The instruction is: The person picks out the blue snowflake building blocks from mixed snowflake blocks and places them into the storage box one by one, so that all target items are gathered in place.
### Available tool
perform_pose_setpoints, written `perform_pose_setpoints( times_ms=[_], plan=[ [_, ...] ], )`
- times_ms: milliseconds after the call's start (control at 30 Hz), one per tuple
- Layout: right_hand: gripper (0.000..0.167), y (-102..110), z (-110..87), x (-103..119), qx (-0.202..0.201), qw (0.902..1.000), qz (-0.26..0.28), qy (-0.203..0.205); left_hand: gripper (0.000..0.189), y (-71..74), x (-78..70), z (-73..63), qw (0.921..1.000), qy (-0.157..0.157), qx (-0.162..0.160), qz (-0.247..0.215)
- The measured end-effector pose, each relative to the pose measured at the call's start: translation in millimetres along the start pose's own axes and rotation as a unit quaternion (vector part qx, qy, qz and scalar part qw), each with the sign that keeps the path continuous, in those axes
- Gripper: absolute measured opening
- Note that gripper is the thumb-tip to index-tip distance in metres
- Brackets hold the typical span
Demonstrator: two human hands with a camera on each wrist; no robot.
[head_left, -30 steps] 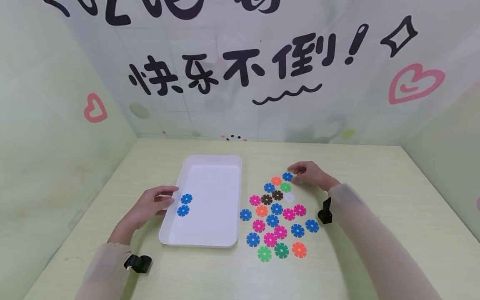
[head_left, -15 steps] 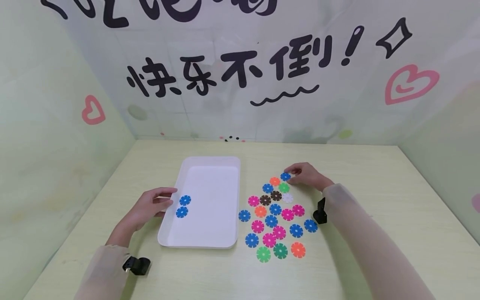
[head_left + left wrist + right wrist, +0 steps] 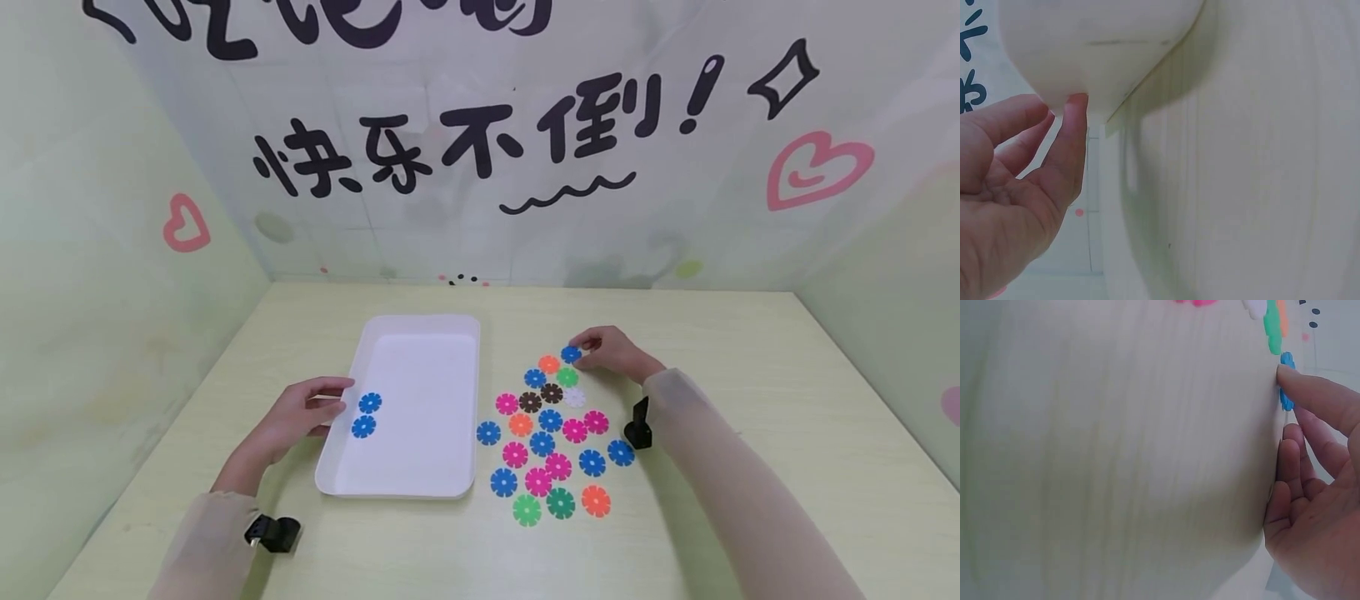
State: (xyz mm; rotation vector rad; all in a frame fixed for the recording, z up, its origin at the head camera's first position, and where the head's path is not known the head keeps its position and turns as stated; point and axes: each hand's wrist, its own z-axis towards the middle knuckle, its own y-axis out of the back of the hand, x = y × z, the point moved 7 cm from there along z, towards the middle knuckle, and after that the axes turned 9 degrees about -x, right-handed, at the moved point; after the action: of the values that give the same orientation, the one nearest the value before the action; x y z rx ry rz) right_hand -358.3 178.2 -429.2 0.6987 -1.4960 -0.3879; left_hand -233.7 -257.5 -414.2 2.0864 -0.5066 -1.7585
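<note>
My left hand (image 3: 300,415) grips the left edge of a white plastic tray (image 3: 420,400). The left wrist view shows the thumb (image 3: 1072,134) against the tray's outer wall and other fingers at its rim. Two blue snowflake discs (image 3: 370,402) lie in the tray near that edge. At the far end of a spread of loose discs, my right hand (image 3: 618,352) pinches a blue snowflake disc (image 3: 571,354) between thumb and finger. In the right wrist view this blue disc (image 3: 1287,401) appears edge-on, partly covered by the thumb, low at the tabletop.
Right of the tray, several flat snowflake discs lie on the pale wooden table (image 3: 390,542): pink (image 3: 574,431), orange (image 3: 596,501), brown (image 3: 530,402), white (image 3: 573,397), green (image 3: 527,510) and blue (image 3: 489,433). Printed walls (image 3: 465,233) stand behind and at both sides.
The right thumb and fingers have closed on the far blue disc, which was only beside them earlier. My left hand stays on the tray. The head view has shifted slightly.
</note>
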Motion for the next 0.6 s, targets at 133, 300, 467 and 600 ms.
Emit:
perform_pose_setpoints(
  times_ms=[133, 300, 467, 600],
  plan=[
    [0.031, 0.3, -0.6, 0.4, -0.005, 0.9999, 0.015, -0.002, 0.044, -0.6, 0.2, -0.8, 1.0, 0.002, 0.001, 0.003],
    [0.031, 1.7, -2.0, 1.8, -0.017, 0.9997, 0.02, -0.003, 0.044, 0.0, -0.7, -1.2, 1.0, -0.002, 0.002, 0.001],
    [0.03, 4.5, -3.2, 2.3, -0.029, 0.9994, 0.014, -0.007, 0.044, 0.9, -1.7, -1.6, 0.9999, -0.003, 0.0, -0.01],
    [0.028, 7.5, -3.9, 0.8, -0.03, 0.9993, 0.02, -0.004, 0.044, 0.9, -2.1, -2.2, 0.9999, -0.004, 0.002, -0.015]
  ],
)
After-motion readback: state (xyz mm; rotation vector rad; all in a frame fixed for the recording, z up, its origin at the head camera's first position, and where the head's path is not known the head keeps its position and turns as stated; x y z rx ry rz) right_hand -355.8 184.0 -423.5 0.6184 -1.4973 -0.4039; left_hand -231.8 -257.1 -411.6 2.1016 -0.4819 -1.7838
